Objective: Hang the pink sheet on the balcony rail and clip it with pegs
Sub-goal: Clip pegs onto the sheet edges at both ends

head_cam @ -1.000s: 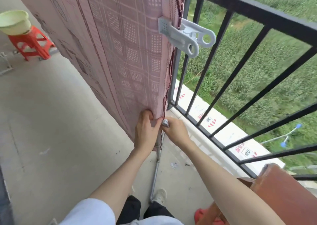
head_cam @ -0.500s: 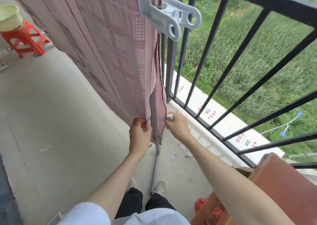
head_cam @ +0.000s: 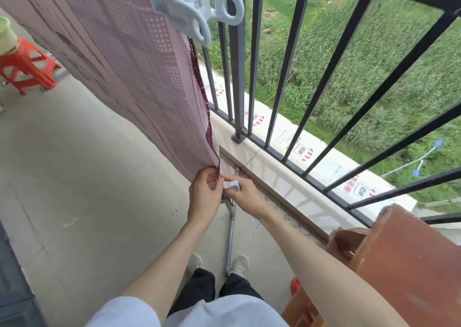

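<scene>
The pink sheet with a square pattern and dark red edging hangs down from the black balcony rail. A large white peg clamps its top right edge. My left hand pinches the sheet's bottom right corner just above the floor. My right hand is right beside it, fingers closed on a small white peg held against that same corner.
A metal pipe runs along the floor below my hands, between my shoes. A brown-red container stands at the lower right. A red stool with a green basin is at the far left. Fields lie beyond the railing.
The view has tilted down and closer to the rail. Both hands have shifted to the sheet's bottom corner, and the small white peg now shows in my right hand.
</scene>
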Available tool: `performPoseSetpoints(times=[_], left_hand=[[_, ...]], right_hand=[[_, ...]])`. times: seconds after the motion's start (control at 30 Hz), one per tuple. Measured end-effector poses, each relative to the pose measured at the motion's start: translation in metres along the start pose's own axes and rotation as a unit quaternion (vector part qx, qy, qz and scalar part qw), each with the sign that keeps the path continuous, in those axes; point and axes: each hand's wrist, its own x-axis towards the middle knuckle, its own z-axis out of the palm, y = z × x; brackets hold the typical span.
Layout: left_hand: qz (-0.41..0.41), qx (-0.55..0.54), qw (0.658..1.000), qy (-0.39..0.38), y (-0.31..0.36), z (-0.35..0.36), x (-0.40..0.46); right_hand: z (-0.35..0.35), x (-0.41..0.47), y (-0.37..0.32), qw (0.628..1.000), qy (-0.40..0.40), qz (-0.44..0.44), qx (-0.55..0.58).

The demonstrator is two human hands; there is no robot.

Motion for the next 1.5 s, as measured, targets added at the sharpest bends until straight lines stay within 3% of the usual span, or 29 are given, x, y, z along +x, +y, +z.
performPoseSetpoints(times=[0.17, 0.23, 0.3, 0.5, 0.77, 0.9, 1.1, 1.17, 1.27, 1.4, 1.5], left_hand=[[-0.030, 0.017, 0.996, 0.082, 0.000, -0.019, 0.005], [-0.040, 0.014, 0.994, 0.102, -0.005, -0.027, 0.007], [-0.045, 0.016, 0.994, 0.101, -0.020, -0.039, 0.010], [-0.042, 0.019, 0.996, 0.079, -0.060, -0.078, 0.008], [-0.045, 0.008, 0.997, 0.060, -0.083, -0.116, -0.014], [-0.052, 0.007, 0.998, 0.043, -0.091, -0.134, -0.022], [-0.072, -0.015, 0.997, 0.008, -0.101, -0.153, -0.038], [-0.080, -0.027, 0.996, -0.004, -0.104, -0.161, -0.044], [-0.083, -0.031, 0.996, -0.012, -0.103, -0.172, -0.052], [-0.087, -0.033, 0.995, -0.021, -0.110, -0.191, -0.056], [-0.082, -0.040, 0.995, -0.026, -0.112, -0.200, -0.060]], right_hand=[[0.025, -0.003, -0.008, 0.999, -0.025, -0.018, 0.022], [0.036, -0.004, -0.006, 0.999, 0.012, 0.030, 0.024], [0.051, -0.008, -0.005, 0.993, 0.059, 0.079, 0.066], [0.094, -0.022, 0.001, 0.976, 0.105, 0.112, 0.151], [0.137, -0.046, 0.007, 0.920, 0.070, 0.179, 0.341], [0.156, -0.059, 0.006, 0.948, 0.033, 0.183, 0.257], [0.178, -0.077, 0.004, 0.987, 0.020, 0.153, 0.040], [0.188, -0.084, 0.004, 0.990, 0.037, 0.136, 0.019], [0.201, -0.094, 0.000, 0.984, 0.051, 0.126, 0.114], [0.218, -0.102, -0.014, 0.936, 0.003, 0.162, 0.312], [0.226, -0.107, -0.017, 0.919, -0.026, 0.176, 0.353]])
